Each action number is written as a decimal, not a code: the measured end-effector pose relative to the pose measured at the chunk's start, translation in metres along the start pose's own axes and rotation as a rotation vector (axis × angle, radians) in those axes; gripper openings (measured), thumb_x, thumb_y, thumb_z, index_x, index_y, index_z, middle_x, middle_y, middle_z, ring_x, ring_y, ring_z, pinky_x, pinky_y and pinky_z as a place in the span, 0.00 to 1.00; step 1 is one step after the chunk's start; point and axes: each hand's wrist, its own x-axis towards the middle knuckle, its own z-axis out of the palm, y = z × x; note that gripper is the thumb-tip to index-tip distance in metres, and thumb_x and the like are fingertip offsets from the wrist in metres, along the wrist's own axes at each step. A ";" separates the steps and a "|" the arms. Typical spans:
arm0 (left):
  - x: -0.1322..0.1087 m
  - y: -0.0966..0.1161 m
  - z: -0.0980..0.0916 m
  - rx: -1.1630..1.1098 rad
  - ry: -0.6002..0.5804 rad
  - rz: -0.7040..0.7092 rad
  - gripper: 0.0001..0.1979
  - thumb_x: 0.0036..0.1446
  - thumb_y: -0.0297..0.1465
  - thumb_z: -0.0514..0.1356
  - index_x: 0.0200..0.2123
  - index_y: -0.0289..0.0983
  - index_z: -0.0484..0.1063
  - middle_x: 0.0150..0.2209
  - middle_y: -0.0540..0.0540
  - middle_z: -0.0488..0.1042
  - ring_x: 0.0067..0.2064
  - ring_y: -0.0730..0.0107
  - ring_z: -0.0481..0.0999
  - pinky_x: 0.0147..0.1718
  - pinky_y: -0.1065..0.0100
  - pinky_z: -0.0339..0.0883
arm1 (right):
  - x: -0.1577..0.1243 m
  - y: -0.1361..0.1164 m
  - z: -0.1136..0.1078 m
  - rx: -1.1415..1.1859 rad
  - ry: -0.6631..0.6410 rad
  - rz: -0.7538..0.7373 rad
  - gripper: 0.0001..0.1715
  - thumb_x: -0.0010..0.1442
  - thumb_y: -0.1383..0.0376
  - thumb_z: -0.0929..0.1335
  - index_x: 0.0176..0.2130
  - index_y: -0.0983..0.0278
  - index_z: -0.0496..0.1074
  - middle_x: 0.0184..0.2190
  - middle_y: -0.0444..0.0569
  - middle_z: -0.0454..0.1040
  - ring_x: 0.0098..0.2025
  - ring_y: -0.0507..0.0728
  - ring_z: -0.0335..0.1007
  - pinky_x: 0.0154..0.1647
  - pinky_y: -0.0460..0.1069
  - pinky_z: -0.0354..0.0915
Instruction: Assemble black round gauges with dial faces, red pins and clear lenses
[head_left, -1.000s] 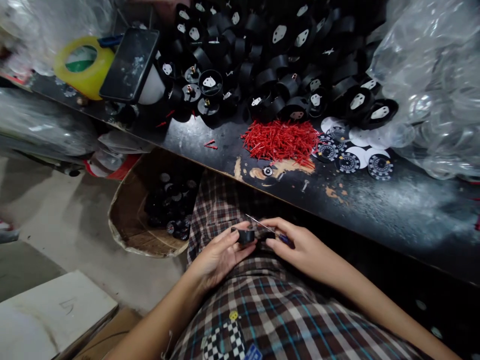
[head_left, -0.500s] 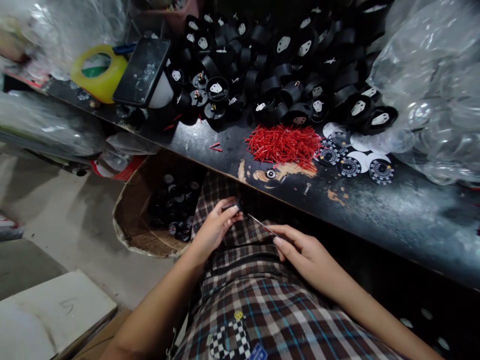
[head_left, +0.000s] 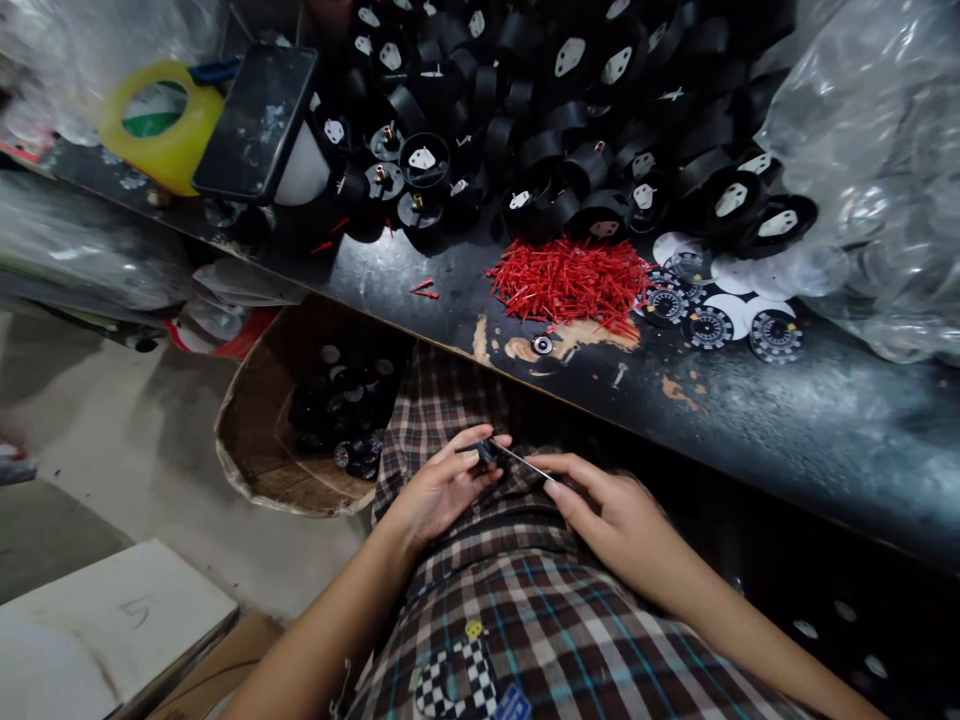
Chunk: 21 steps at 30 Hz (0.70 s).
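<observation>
Above my lap, my left hand (head_left: pixel 448 487) has its fingers around a small black part (head_left: pixel 486 453). My right hand (head_left: pixel 600 500) pinches a thin metal rod (head_left: pixel 525 460), whose far tip meets the black part. On the dark workbench (head_left: pixel 750 420) in front lies a heap of small red pointed pieces (head_left: pixel 570 283). Beside the heap are printed round dials (head_left: pixel 711 327) and white discs. A small ring-shaped part (head_left: pixel 541 345) sits near the bench edge. Many black round housings (head_left: pixel 600 170) are piled behind.
Below the bench at the left stands a cardboard box (head_left: pixel 247 450) holding black round parts. A phone (head_left: pixel 259 125) and a yellow tape roll (head_left: pixel 124 125) are on the bench's left. Clear plastic bags (head_left: pixel 885 170) bulge at the right. A white box (head_left: pixel 112 630) is at lower left.
My left hand has moved right and slightly down with the black part, turning it. The rod's tip now touches the part. The view has shifted slightly.
</observation>
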 end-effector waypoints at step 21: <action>0.001 -0.015 0.008 0.172 0.087 0.055 0.19 0.42 0.33 0.71 0.39 0.36 0.71 0.34 0.48 0.76 0.27 0.77 0.70 0.27 0.71 0.61 | -0.010 0.007 0.003 -0.279 -0.066 -0.101 0.26 0.63 0.67 0.59 0.58 0.60 0.68 0.38 0.51 0.81 0.32 0.58 0.77 0.35 0.52 0.71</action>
